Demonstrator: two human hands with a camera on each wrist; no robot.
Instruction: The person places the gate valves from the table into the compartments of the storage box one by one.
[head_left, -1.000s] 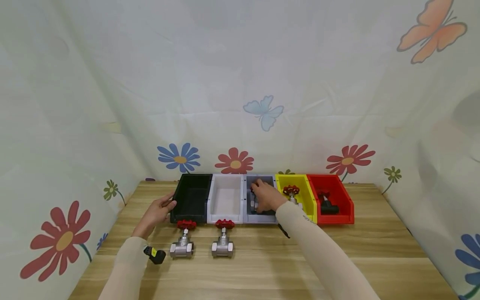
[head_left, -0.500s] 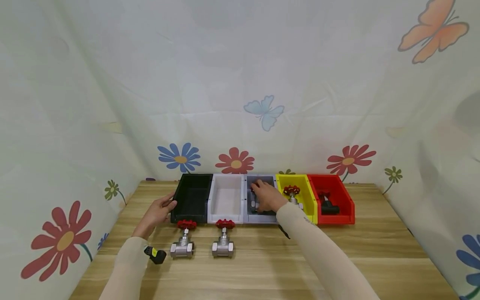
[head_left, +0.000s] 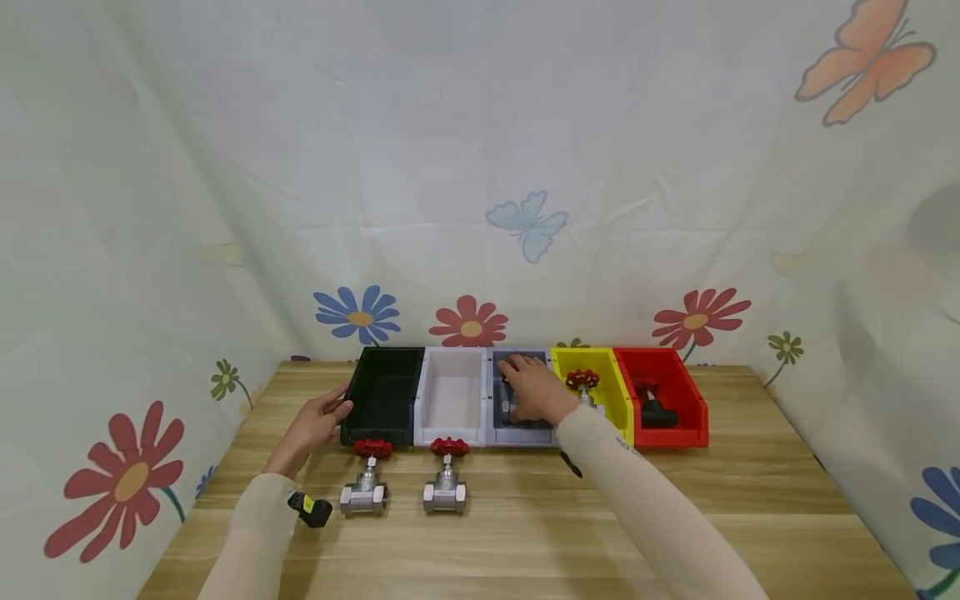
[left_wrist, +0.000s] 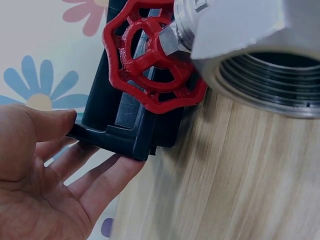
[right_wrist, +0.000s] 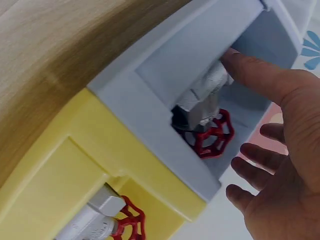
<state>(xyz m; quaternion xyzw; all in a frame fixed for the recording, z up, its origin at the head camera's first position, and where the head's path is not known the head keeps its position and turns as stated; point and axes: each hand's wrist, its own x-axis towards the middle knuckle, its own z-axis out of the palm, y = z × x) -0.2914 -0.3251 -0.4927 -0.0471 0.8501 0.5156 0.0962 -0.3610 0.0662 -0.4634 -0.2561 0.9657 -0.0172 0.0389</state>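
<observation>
Flowered cloth (head_left: 390, 167) hangs behind a wooden table (head_left: 487, 558)

Side by side along the table's back stand, from left to right, a black bin (head_left: 384, 404), a white bin (head_left: 452, 404), a gray bin (head_left: 519, 437), a yellow bin (head_left: 617, 383) and a red bin (head_left: 682, 438). The left hand (head_left: 311, 425) pinches the black bin at its left wall, thumb on the rim and fingers spread against the outside. The right hand (head_left: 538, 393) reaches into the gray bin, where the gray-bin valve (right_wrist: 202, 100) lies; the thumb touches its body, while the other fingers are apart and relaxed, not closed round it, near its red wheel (right_wrist: 216, 139).

On the table, the left valve (head_left: 364, 498) rests in front of the black bin and the middle valve (head_left: 446, 497) in front of the white bin, each with a red wheel. Another steel valve (right_wrist: 100, 215) lies in the yellow bin, and a black valve (head_left: 660, 415) in the red bin. Pale sleeves (head_left: 645, 492) cover both arms, and a small black device (head_left: 313, 512) sits at the left wrist
</observation>
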